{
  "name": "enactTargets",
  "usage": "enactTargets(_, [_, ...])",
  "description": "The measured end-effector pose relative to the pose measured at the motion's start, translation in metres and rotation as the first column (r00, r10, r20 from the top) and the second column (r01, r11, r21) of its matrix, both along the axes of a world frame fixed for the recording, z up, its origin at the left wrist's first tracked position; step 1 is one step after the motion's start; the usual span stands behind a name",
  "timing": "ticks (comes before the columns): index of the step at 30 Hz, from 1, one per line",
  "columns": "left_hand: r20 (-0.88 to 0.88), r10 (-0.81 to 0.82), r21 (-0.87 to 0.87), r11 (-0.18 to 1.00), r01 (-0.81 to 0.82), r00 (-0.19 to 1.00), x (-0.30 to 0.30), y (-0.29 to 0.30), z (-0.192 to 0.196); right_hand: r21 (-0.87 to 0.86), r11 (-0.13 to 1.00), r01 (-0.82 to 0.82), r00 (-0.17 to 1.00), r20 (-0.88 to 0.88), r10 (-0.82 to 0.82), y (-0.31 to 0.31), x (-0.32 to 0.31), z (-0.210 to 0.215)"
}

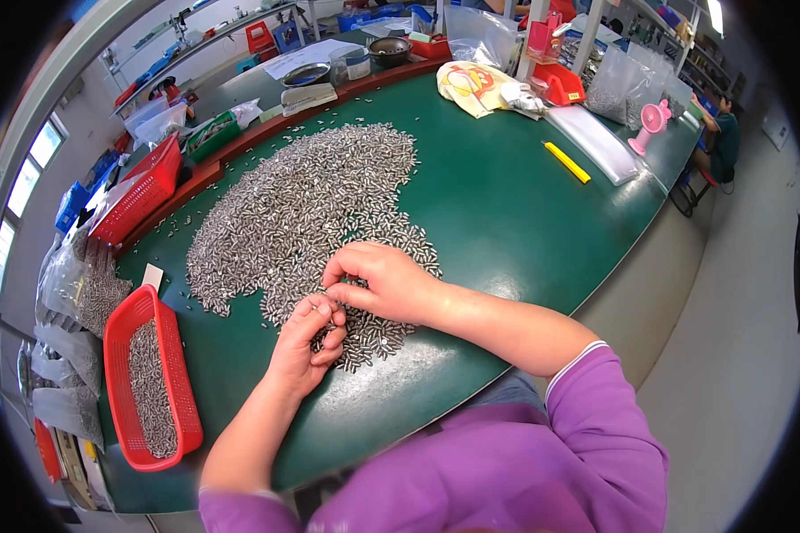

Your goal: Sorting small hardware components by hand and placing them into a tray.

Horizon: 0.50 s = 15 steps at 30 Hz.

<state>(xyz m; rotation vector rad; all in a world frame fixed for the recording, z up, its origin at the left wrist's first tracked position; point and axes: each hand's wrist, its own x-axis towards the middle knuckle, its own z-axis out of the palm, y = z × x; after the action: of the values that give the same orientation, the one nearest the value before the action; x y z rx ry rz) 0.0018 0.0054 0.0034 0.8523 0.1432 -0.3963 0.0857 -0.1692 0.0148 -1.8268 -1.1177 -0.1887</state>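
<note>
Head view: likely picking through metal pieces (293, 195) toward surface's (507, 222) near edge, with narrowed left hand (304, 345) and right hand (380, 281), contents unclear, next requiring precision.

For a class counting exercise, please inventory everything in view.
Metal parts: uncountable, silver, heap and nearer basket
Red baskets: at least two, red, left
Table: one, green, beneath heap
Slim tool: one, yellow, right of heap
Fan-like device: one, pink, table's right
Round dishes: two, dark, far edge
Clear bags: several, transparent, left and right
Co-worker: one, green top, far right
Background clutter: uncountable, mixed, far side
Left grip: one, bare, heap's near edge
Right grip: one, bare, beside left
</note>
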Motion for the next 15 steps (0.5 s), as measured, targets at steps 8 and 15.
enactTargets(8, [-0.011,0.013,0.005,1.000,-0.013,1.000,-0.0008,-0.0017,0.0025,-0.029,0.995,-0.092,0.996,-0.024,0.091,-0.0012,-0.0002,0.0018])
enactTargets(15, [-0.001,0.010,0.016,1.000,-0.010,1.000,0.0002,-0.0010,0.0018,0.044,0.983,-0.177,0.954,-0.237,0.183,-0.0025,-0.0019,0.0036])
